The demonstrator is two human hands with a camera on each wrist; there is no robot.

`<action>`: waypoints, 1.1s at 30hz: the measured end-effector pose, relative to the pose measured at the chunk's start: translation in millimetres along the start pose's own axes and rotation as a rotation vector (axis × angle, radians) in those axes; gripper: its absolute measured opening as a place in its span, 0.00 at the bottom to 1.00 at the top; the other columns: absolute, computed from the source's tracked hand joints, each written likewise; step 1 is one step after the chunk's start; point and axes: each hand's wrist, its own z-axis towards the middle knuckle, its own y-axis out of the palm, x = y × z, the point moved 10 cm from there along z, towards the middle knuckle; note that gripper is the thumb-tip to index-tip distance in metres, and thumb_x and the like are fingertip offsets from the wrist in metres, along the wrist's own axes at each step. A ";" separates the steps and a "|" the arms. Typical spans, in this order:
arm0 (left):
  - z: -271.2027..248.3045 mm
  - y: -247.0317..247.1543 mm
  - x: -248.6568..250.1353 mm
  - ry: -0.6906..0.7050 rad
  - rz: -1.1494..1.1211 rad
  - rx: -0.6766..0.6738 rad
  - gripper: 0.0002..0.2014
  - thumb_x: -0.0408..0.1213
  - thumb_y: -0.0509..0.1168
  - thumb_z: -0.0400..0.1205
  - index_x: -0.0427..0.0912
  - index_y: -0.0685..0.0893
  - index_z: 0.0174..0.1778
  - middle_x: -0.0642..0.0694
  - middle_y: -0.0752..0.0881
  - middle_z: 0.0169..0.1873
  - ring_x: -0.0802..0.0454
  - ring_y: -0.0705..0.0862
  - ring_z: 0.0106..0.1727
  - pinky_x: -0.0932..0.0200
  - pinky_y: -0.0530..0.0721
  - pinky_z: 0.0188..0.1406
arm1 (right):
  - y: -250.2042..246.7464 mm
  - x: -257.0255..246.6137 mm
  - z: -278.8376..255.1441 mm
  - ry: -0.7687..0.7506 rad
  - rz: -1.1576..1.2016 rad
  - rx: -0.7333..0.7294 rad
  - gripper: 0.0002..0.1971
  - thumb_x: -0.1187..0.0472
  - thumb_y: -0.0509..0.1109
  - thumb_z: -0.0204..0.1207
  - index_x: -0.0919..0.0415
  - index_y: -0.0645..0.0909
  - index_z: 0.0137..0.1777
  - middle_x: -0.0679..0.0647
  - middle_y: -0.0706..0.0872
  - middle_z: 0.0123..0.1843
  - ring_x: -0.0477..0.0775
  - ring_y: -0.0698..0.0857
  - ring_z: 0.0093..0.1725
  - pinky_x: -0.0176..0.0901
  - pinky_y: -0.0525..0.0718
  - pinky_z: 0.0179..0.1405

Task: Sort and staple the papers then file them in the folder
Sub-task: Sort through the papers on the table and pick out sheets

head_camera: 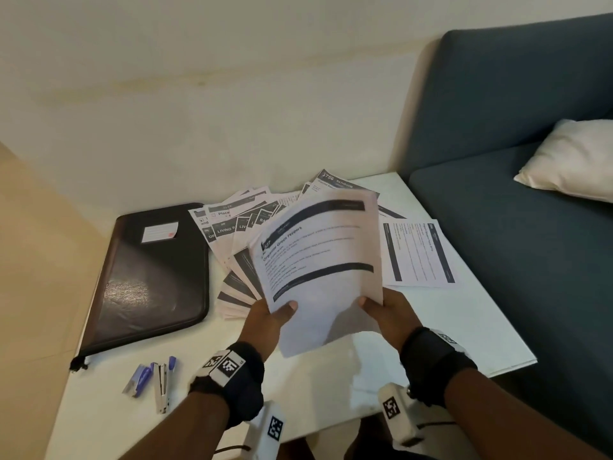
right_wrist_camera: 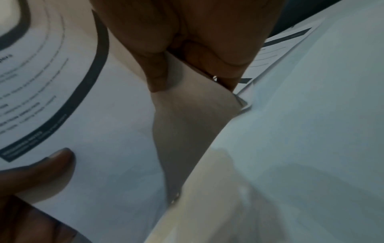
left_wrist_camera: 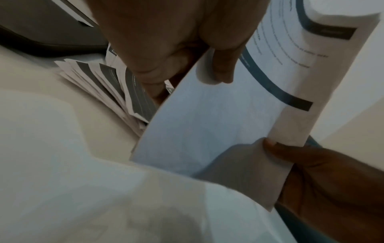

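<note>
Both hands hold printed sheets [head_camera: 318,260] lifted above the white table [head_camera: 464,327]. My left hand [head_camera: 272,313] pinches the front sheet [left_wrist_camera: 207,128] at its lower left, thumb on top. My right hand [head_camera: 381,310] pinches the sheet behind [right_wrist_camera: 193,115] at its lower right edge. The front sheet [right_wrist_camera: 104,131] reads "Organize Green Peppers". More printed papers [head_camera: 238,234] lie fanned on the table behind. A black zip folder [head_camera: 149,277] lies shut at the left. A silver stapler [head_camera: 162,383] rests near the front edge.
A blue staple box [head_camera: 139,380] lies beside the stapler. One sheet [head_camera: 418,254] lies apart at the right of the table. A dark teal sofa [head_camera: 530,161] with a cream cushion [head_camera: 574,157] adjoins the table's right side. A cream wall [head_camera: 232,94] stands behind.
</note>
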 end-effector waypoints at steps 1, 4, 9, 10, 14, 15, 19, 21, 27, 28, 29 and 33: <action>1.4 -5.6 3.4 -0.003 -0.032 0.042 0.08 0.30 0.66 0.85 0.50 0.85 0.49 0.56 0.92 0.44 0.56 0.89 0.47 0.61 0.84 0.44 | -0.5 -6.3 0.2 -0.004 0.026 0.008 0.07 0.63 0.69 0.82 0.66 0.86 0.48 0.65 0.90 0.48 0.61 0.87 0.49 0.58 0.85 0.54; 4.5 -18.9 10.3 -0.008 -0.092 0.133 0.06 0.35 0.66 0.85 0.48 0.87 0.54 0.51 0.92 0.49 0.48 0.90 0.52 0.49 0.86 0.54 | 1.4 -20.3 1.2 -0.027 0.045 0.016 0.12 0.57 0.69 0.82 0.68 0.84 0.47 0.62 0.89 0.44 0.58 0.85 0.43 0.54 0.85 0.48; 4.2 -27.9 20.1 0.008 -0.200 0.190 0.08 0.34 0.65 0.86 0.52 0.85 0.53 0.51 0.91 0.51 0.46 0.88 0.54 0.47 0.84 0.56 | 10.7 -29.9 -2.4 -0.048 0.122 0.006 0.16 0.52 0.68 0.83 0.65 0.80 0.41 0.59 0.81 0.34 0.59 0.81 0.32 0.48 0.80 0.25; 3.5 -28.1 19.9 0.000 -0.213 0.188 0.08 0.34 0.65 0.85 0.51 0.85 0.54 0.49 0.91 0.52 0.45 0.88 0.54 0.46 0.84 0.57 | 10.1 -33.1 -3.6 -0.063 0.120 0.023 0.15 0.52 0.68 0.82 0.65 0.80 0.40 0.59 0.80 0.33 0.59 0.80 0.31 0.47 0.79 0.22; 3.3 -27.8 17.2 -0.024 -0.265 0.151 0.15 0.32 0.71 0.81 0.46 0.85 0.64 0.44 0.91 0.55 0.42 0.88 0.56 0.42 0.86 0.58 | 11.1 -47.1 -8.1 -0.091 0.149 0.062 0.12 0.58 0.68 0.83 0.64 0.80 0.40 0.57 0.77 0.32 0.58 0.78 0.29 0.41 0.76 0.18; 4.1 -29.3 16.5 -0.029 -0.257 0.150 0.17 0.31 0.71 0.80 0.45 0.85 0.64 0.44 0.91 0.55 0.42 0.88 0.56 0.42 0.86 0.58 | 14.0 -50.2 -8.3 -0.099 0.161 0.047 0.12 0.58 0.68 0.83 0.66 0.79 0.40 0.56 0.76 0.31 0.57 0.78 0.28 0.42 0.76 0.18; 8.2 -45.0 15.3 -0.018 -0.150 0.196 0.16 0.28 0.70 0.81 0.43 0.83 0.64 0.44 0.90 0.54 0.42 0.87 0.55 0.46 0.85 0.54 | 27.6 -51.9 -6.4 -0.088 0.185 -0.024 0.16 0.56 0.66 0.85 0.71 0.79 0.45 0.57 0.78 0.32 0.56 0.80 0.28 0.47 0.79 0.22; 11.4 -57.3 20.6 0.009 -0.100 0.218 0.12 0.27 0.69 0.82 0.43 0.84 0.60 0.47 0.89 0.51 0.48 0.86 0.51 0.52 0.83 0.50 | 31.8 -40.3 1.9 -0.033 0.124 -0.068 0.19 0.49 0.60 0.87 0.65 0.81 0.50 0.60 0.84 0.36 0.60 0.85 0.31 0.48 0.82 0.27; 26.1 -123.7 23.6 0.038 0.030 0.405 0.14 0.29 0.72 0.80 0.37 0.85 0.62 0.42 0.88 0.55 0.41 0.85 0.56 0.47 0.80 0.61 | 7.4 -4.7 59.9 -0.060 -0.791 0.007 0.09 0.53 0.63 0.82 0.49 0.79 0.59 0.52 0.87 0.57 0.59 0.85 0.58 0.49 0.82 0.58; 27.7 -132.3 20.7 0.023 0.023 0.437 0.15 0.30 0.72 0.80 0.36 0.84 0.62 0.42 0.88 0.55 0.39 0.85 0.56 0.46 0.80 0.61 | 10.5 -2.6 67.3 -0.076 -0.895 -0.017 0.13 0.53 0.63 0.83 0.50 0.77 0.66 0.53 0.85 0.63 0.59 0.82 0.62 0.50 0.80 0.61; 28.7 -139.1 17.5 0.010 0.019 0.462 0.14 0.31 0.72 0.80 0.36 0.84 0.62 0.42 0.87 0.54 0.38 0.84 0.56 0.45 0.80 0.60 | 16.9 0.3 74.4 -0.088 -0.977 -0.045 0.18 0.52 0.64 0.82 0.51 0.73 0.71 0.54 0.83 0.67 0.60 0.80 0.66 0.51 0.79 0.64; 31.5 -147.8 14.0 -0.009 0.019 0.492 0.08 0.32 0.72 0.80 0.44 0.83 0.54 0.43 0.87 0.52 0.38 0.84 0.55 0.43 0.80 0.60 | 44.4 5.0 97.1 -0.123 -1.195 -0.110 0.38 0.43 0.69 0.77 0.55 0.56 0.80 0.56 0.68 0.77 0.63 0.69 0.76 0.59 0.73 0.70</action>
